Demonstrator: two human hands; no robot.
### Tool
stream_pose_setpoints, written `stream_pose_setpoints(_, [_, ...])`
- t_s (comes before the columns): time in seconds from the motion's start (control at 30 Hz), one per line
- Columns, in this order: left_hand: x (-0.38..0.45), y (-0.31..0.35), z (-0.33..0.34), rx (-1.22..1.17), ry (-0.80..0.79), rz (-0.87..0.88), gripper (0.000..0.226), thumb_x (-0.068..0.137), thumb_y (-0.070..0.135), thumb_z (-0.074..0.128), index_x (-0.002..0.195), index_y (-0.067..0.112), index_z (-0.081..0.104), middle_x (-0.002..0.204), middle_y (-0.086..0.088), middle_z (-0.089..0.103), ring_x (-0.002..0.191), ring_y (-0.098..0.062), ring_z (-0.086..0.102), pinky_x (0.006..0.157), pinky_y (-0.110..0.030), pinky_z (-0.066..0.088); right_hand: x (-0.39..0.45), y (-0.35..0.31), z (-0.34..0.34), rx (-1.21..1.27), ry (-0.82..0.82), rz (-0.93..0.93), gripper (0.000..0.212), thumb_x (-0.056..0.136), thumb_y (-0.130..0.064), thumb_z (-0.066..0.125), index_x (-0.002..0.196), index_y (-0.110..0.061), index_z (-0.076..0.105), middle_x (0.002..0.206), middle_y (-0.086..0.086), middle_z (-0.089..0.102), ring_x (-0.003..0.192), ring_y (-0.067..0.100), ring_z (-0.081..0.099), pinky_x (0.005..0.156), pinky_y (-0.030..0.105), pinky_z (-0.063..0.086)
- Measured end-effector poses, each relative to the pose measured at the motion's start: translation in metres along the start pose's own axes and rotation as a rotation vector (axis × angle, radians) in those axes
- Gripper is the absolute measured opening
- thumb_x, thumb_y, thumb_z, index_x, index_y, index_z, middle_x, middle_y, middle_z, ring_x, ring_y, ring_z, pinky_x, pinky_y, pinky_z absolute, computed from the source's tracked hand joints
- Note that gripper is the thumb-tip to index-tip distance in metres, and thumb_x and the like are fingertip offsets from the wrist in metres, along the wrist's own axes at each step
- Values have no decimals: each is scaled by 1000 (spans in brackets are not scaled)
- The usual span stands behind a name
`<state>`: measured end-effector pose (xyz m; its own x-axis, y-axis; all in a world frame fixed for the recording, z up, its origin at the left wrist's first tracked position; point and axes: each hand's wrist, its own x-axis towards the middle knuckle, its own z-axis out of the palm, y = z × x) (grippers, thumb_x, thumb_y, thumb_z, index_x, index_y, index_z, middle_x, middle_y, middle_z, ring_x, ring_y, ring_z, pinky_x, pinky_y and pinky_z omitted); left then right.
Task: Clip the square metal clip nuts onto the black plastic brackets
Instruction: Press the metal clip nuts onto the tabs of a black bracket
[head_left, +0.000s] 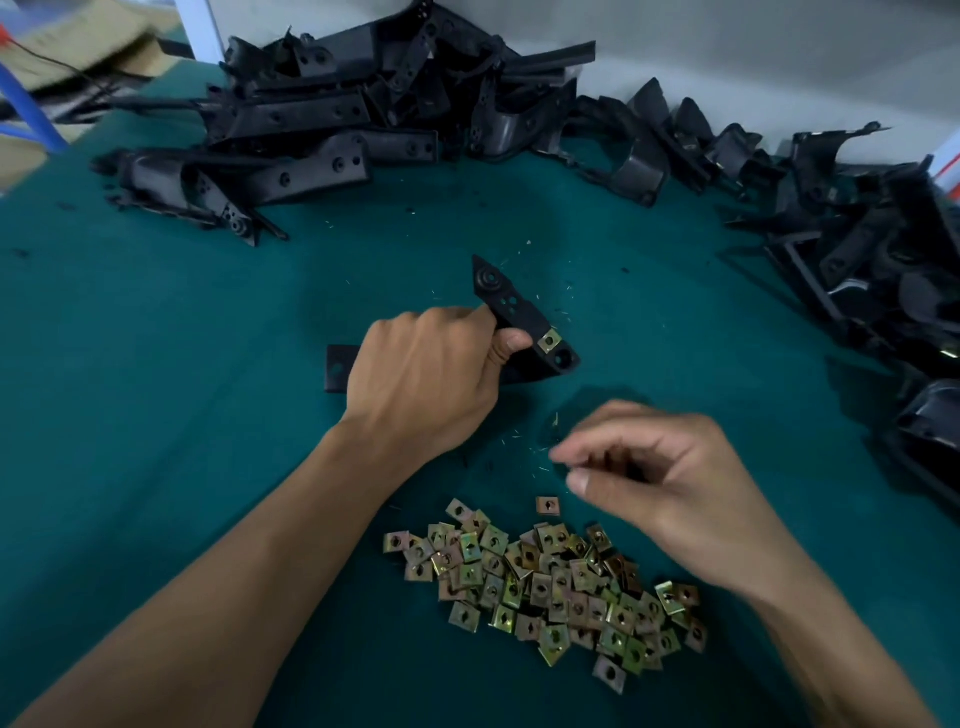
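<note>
Left hand (426, 379) gripping bracket (519, 317), clip nuts (545, 582) heaped loose

No legible text, label or number anywhere — brackets (524, 322) and clip nuts (550, 587) (plain) alike.

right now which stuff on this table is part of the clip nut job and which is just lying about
In the job:
- black plastic bracket held in the left hand
- clip nut already on it
- pile of loose clip nuts
- right hand
- bracket heaps

Lying about:
- cardboard
- blue bar
</note>
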<state>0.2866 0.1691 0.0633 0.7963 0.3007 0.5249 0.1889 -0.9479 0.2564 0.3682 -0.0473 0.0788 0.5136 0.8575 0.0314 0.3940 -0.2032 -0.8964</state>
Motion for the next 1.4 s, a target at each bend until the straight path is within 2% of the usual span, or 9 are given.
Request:
stream_pose_setpoints(0.1, [0, 0, 1, -8, -12, 1, 46, 102, 53, 25, 72, 18, 34, 65, -5, 58, 52, -38, 54, 50, -32, 28, -7, -3, 0, -62, -90, 14, 25, 88, -13, 77, 104, -31, 80, 104, -5, 68, 80, 22, 60, 70, 38, 51])
stream_pose_setpoints(0.27, [0, -1, 1, -39, -8, 24, 45, 101, 52, 29, 71, 19, 38, 67, -4, 60, 54, -38, 55, 49, -32, 29, -8, -10, 7, -343, -164, -43, 24, 92, -17, 73, 104, -38, 76, 106, -17, 58, 80, 10, 53, 67, 12, 38])
stream_pose_setpoints(0.4, [1, -1, 3, -28, -9, 32, 53, 101, 55, 23, 73, 17, 46, 68, -2, 60, 56, -37, 55, 49, -32, 29, -7, -10, 5, -418, -173, -55, 18, 91, -21, 73, 95, -37, 65, 102, -13, 58, 88, 15, 54, 68, 20, 41])
stream_pose_setpoints(0.53, [0, -1, 2, -32, -6, 17, 47, 100, 54, 24, 70, 20, 35, 66, -1, 56, 54, -37, 53, 50, -31, 27, -7, -4, 4, -149, -47, 11, 26, 84, -6, 78, 81, -29, 66, 85, 2, 67, 75, 22, 62, 68, 42, 53])
stream_pose_setpoints(0.63, [0, -1, 2, -18, -12, 13, 47, 101, 52, 24, 69, 20, 36, 64, 4, 45, 53, -34, 50, 50, -31, 27, -3, 3, -3, 98, 93, 23, 22, 80, -2, 78, 81, -23, 71, 85, 9, 71, 76, 20, 65, 67, 28, 56])
stream_pose_setpoints(0.7, [1, -1, 2, -15, -19, 8, 47, 103, 50, 23, 69, 20, 37, 65, 7, 40, 51, -31, 44, 49, -31, 27, 3, 7, -10, 451, 221, 58, 18, 79, 2, 72, 80, -16, 71, 83, 12, 70, 75, 20, 65, 62, 24, 54])
stream_pose_setpoints(0.83, [1, -1, 2, -22, -32, 7, 49, 103, 50, 21, 68, 21, 40, 65, 6, 45, 50, -27, 42, 48, -30, 28, 22, 14, -25, 917, 433, 99, 14, 82, 0, 65, 86, -12, 71, 85, 7, 67, 78, 18, 67, 71, 20, 56])
stream_pose_setpoints(1.17, [1, -2, 4, -42, -20, 50, 51, 103, 53, 23, 66, 21, 36, 61, 5, 45, 47, -28, 41, 46, -29, 28, 75, 7, -12, 937, 374, 137, 7, 88, 0, 68, 94, -2, 65, 102, 21, 74, 100, 30, 74, 70, 21, 57])
stream_pose_setpoints(1.4, [1, -4, 4, -53, 0, 107, 52, 102, 54, 30, 66, 19, 41, 59, 8, 43, 45, -23, 35, 44, -26, 26, 74, 10, -12, 980, 279, 136, 12, 78, 1, 70, 79, -8, 77, 95, 19, 75, 73, 15, 70, 65, 18, 57])
